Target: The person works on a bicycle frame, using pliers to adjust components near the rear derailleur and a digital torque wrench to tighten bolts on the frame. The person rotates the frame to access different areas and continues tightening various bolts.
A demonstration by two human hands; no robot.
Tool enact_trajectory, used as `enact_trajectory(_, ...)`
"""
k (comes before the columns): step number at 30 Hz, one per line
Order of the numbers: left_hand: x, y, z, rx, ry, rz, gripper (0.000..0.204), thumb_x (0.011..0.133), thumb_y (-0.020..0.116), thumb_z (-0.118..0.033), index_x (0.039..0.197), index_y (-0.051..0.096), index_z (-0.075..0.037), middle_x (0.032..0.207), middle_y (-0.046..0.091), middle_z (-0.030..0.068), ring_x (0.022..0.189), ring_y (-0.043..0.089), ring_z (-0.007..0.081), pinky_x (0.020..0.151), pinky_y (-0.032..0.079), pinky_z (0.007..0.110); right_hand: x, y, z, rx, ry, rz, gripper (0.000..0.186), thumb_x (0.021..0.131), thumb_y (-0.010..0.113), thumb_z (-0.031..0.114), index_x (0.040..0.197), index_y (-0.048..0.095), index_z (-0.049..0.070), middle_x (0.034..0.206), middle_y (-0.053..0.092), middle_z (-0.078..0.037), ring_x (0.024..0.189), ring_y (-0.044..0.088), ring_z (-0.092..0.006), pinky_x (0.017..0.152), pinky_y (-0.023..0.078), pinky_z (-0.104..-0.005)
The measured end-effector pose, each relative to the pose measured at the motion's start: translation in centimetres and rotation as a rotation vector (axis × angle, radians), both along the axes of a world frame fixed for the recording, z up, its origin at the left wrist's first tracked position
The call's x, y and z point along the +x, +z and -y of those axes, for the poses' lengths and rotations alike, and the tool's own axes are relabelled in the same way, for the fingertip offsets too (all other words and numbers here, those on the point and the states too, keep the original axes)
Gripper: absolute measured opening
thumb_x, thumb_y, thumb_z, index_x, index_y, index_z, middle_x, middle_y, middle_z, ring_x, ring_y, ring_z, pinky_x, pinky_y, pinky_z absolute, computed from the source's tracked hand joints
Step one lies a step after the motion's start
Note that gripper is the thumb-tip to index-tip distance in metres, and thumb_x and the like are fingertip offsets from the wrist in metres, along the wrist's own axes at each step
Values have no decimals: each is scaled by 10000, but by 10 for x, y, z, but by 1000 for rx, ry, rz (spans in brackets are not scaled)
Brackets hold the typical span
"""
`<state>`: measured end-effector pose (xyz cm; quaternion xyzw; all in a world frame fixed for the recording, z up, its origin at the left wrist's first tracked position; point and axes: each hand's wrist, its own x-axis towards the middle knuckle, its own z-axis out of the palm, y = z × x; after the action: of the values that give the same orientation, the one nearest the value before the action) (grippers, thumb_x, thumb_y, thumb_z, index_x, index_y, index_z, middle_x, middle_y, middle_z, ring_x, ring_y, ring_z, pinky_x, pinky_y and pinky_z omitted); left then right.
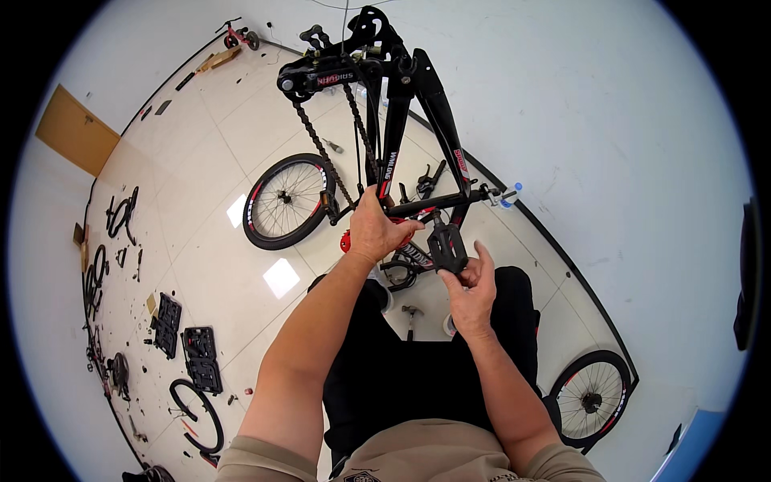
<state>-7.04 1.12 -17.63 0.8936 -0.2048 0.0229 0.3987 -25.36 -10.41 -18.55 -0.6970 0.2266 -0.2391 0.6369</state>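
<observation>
A black bicycle frame (393,132) stands upturned before me, its rear derailleur (321,76) high up and the chain (315,138) hanging down from it. Low on the frame sits a red chainring (401,233), partly covered by my left hand (374,230). That hand is closed there, thumb pointing right across the red part; its fingers are mostly hidden. Right of it is a black pedal (447,243), tilted, by the crank. My right hand (472,291) pinches the pedal's lower end between thumb and fingers. Whether the pedal is threaded into the crank I cannot tell.
A wheel (285,201) lies left of the frame, another (592,398) at the lower right. Under the frame lies a hammer (411,317). Toolbox trays (201,359) and scattered bicycle parts cover the left floor. The white wall (610,161) runs along the right.
</observation>
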Motion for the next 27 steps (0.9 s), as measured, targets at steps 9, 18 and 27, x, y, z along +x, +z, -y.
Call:
enact_trajectory(9, 0, 0, 0, 0, -3, -11, 859, 511, 972, -390, 1123, 488, -30, 912, 614, 99, 826, 641, 302, 746, 531, 405, 1, 13, -16, 634, 15, 96, 338, 1012, 548, 109, 1316, 528, -37, 1092, 648, -114, 907, 703, -232, 813, 593, -344)
enact_trajectory(18, 0, 0, 0, -10, -8, -16, 856, 510, 972, -389, 1117, 486, -31, 920, 617, 104, 840, 644, 308, 753, 531, 409, -3, 8, -6, 882, 45, 125, 350, 1035, 528, 179, 1296, 517, -54, 1115, 632, -140, 974, 668, -277, 921, 562, -417)
enact_trajectory(27, 1, -1, 0, -21, 4, 18, 839, 501, 974, -390, 1076, 481, -27, 903, 613, 111, 818, 643, 307, 744, 533, 401, -3, 0, 12, 1355, 118, 78, 267, 981, 628, 201, 1143, 573, -5, 1031, 652, -136, 955, 669, -254, 909, 580, -391)
